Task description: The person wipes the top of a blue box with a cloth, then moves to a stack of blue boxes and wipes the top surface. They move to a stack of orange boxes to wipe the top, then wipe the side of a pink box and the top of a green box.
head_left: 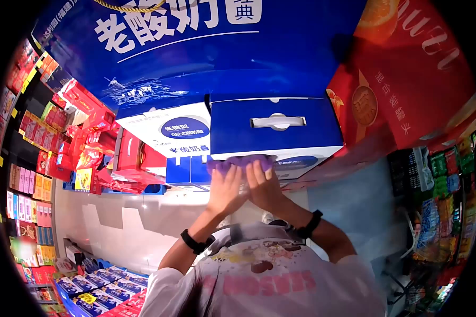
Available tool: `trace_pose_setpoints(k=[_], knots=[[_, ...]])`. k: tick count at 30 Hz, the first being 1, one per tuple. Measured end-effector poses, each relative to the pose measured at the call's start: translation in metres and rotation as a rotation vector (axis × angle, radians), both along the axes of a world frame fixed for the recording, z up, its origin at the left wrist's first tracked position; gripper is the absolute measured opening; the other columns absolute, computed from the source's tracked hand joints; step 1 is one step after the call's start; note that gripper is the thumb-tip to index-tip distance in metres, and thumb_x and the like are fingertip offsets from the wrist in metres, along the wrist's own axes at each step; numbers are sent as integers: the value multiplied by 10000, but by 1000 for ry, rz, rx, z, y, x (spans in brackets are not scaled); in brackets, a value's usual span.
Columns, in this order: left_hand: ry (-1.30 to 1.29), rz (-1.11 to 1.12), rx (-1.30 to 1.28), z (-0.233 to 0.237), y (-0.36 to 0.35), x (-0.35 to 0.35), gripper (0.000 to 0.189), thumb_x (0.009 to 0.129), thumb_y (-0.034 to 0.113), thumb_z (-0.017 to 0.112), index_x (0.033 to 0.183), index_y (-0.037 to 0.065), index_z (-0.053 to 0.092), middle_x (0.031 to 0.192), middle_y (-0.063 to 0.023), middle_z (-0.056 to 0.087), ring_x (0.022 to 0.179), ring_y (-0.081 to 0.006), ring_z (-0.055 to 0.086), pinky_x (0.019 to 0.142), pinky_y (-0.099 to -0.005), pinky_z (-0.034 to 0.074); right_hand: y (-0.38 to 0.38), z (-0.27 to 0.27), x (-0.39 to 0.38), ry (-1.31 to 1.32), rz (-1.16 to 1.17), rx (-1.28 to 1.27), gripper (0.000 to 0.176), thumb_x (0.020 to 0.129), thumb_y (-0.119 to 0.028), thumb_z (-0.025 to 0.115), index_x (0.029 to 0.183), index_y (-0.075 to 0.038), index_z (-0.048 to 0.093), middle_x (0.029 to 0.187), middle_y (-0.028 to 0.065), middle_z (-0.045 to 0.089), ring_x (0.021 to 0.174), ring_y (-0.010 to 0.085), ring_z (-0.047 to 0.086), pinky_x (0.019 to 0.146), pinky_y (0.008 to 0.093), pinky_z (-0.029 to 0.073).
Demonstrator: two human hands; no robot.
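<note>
Fingers [225, 178] of the left hand [226, 191] and of the right hand [264, 189] lie stretched out flat and close together, side by side. They press on a purple cloth [240, 161] rather than closing round it.

Far above the fingers a large blue carton [195, 58] with white Chinese lettering fills the view. A big red carton [407, 79] leans up and to their right.

Directly above the fingertips sits a blue box [232, 132], with a white-and-blue box [166, 132] just left of it. The cloth is bunched in a narrow band along the blue box's lower front edge, and it looks soft, thin and creased.

The step in hand seems to be wiping that edge. Carrying it along the box would call for even pressure from both palms, so the cloth slides without rucking or slipping off the corner.

A white handle slot [278, 122] shows higher on the blue box. Below the fingers, a dark band [195, 243] circles the left wrist and another [309, 224] the right.
</note>
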State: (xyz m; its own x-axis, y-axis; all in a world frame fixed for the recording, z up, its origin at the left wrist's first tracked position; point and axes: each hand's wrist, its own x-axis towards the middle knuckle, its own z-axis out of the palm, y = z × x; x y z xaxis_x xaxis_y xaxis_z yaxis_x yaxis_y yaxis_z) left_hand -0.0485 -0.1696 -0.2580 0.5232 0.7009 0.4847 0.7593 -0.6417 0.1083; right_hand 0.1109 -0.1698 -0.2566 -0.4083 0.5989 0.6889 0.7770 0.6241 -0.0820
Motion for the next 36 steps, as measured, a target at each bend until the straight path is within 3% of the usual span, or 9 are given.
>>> trace_pose_setpoints(k=[1,2,9,16,19,23,29,32,36], knots=[[-2,13,26,8,1,-4,724,804,403,501,1246,-139,312,1293,-319,269,1202,-513,219,981,-612,164,2,18,-4,-1,19,-1,489,695,-147,559,1140,47,508,1213,195,433,1072,424,409,867,503,391],[-32,44,96,11,3,-7,735,658,359,668,1194,-74,410,1259,-229,366,1081,-497,364,891,-597,315,5,29,-5,-1,31,36,455,705,-138,550,1121,44,531,1217,182,453,1058,412,430,900,494,386],[-244,75,85,-20,4,31,693,631,262,682,1159,-82,393,1091,-277,393,961,-458,396,768,-520,354,4,41,21,-159,65,75,413,727,-142,540,1107,19,551,1253,114,463,1016,305,500,891,379,376],[-337,86,-115,-56,-3,75,714,652,215,648,1224,-69,331,1152,-274,337,1047,-454,322,861,-541,302,1,25,68,-416,173,-204,412,757,-145,515,1135,20,524,1324,71,395,1116,259,446,935,335,342],[-300,113,70,-31,5,88,706,716,294,587,1230,-112,323,1216,-312,319,1109,-513,296,913,-587,261,5,40,70,-321,-25,247,432,759,-164,489,1158,0,519,1261,73,456,1055,281,484,904,342,346],[-380,63,294,22,9,96,600,809,304,465,1179,-160,373,1235,-336,319,1150,-544,277,949,-627,213,21,66,74,-199,57,267,480,730,-184,501,1181,-20,503,1294,93,410,1034,337,476,895,425,353],[-171,139,158,-92,14,92,549,739,340,579,1069,-93,511,1122,-271,463,1018,-469,422,907,-567,315,14,-28,81,-264,81,149,432,747,-134,515,1151,20,516,1258,116,438,1053,343,475,922,442,366],[-236,91,132,-89,-2,100,585,735,318,571,1108,-122,472,1145,-278,450,1074,-473,395,946,-561,291,5,-58,91,-291,85,43,449,738,-138,515,1143,54,515,1237,168,456,1046,358,488,919,454,377],[-279,26,148,-47,-5,106,594,745,286,554,1149,-132,432,1198,-272,417,1122,-468,358,978,-533,276,-9,-13,88,-318,-46,53,469,736,-157,499,1156,53,505,1265,193,437,1004,379,498,916,484,365]])
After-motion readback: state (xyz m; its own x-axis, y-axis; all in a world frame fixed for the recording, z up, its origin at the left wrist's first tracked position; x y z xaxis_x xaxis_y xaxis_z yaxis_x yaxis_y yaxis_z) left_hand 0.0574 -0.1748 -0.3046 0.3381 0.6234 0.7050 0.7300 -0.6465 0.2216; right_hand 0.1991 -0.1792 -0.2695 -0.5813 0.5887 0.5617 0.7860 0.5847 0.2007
